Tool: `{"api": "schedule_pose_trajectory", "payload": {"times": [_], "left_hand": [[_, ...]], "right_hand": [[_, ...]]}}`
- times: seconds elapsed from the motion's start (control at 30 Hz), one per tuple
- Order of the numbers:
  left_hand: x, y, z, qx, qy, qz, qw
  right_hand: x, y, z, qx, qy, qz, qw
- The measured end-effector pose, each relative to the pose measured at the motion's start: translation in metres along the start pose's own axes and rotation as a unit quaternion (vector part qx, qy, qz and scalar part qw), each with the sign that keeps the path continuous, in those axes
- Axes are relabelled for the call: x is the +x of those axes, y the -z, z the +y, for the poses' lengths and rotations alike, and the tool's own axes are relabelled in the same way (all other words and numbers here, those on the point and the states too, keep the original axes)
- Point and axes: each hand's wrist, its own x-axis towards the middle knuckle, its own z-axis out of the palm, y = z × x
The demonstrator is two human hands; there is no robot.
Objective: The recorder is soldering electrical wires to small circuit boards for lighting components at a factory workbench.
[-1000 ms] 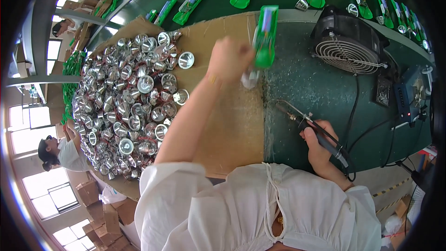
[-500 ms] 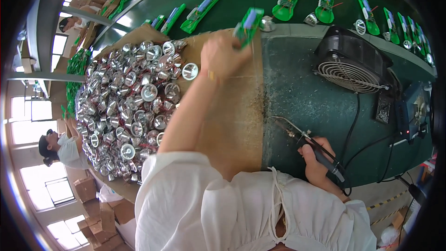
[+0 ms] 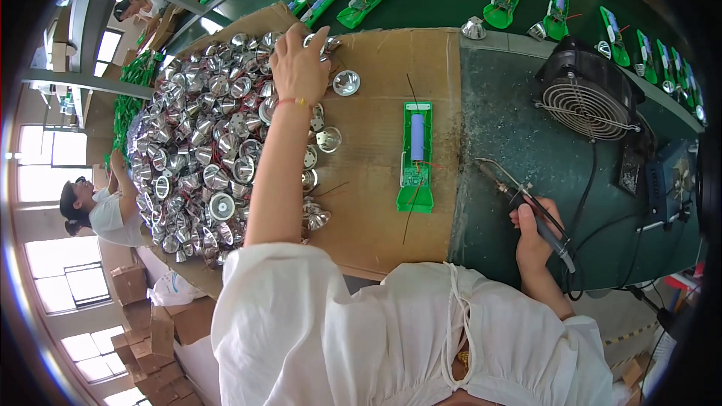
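Observation:
My left hand (image 3: 299, 69) lies over the far right edge of a heap of shiny silver reflector cups (image 3: 199, 146), fingers apart. One cup shows between its thumb and fingers, touched or nearly so. In my right hand (image 3: 535, 234) is a soldering iron (image 3: 543, 227) with a thin curved metal tube along it, its tip pointing up and left. Between the hands, a green plastic housing (image 3: 417, 195) lies open on the cardboard sheet (image 3: 368, 218). Inside it sit a purple cylindrical battery (image 3: 417, 137) and a small circuit board (image 3: 414, 174), with thin wires sticking out.
A black fan with a round wire guard (image 3: 587, 105) stands at the right, near a blue box-shaped unit (image 3: 665, 180) and trailing cables. Similar green housings (image 3: 504, 4) line the green surface beyond. A loose cup (image 3: 346, 83) lies beside the heap. Other people (image 3: 109, 207) are at the left.
My left hand has let go of a green housing at the far side and moved left onto the cups. A green housing now lies on the cardboard. The right hand still holds the iron.

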Motion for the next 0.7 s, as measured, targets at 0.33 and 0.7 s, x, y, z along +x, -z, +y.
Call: {"api": "schedule_pose_trajectory", "payload": {"times": [0.33, 0.7], "left_hand": [[-0.030, 0.036, 0.011, -0.532, 0.284, 0.083, 0.793], [-0.154, 0.088, 0.080, -0.729, 0.339, -0.131, 0.580]], "right_hand": [[-0.009, 0.002, -0.001, 0.000, -0.008, -0.010, 1.000], [-0.016, -0.024, -0.020, -0.019, 0.033, -0.156, 0.987]]}}
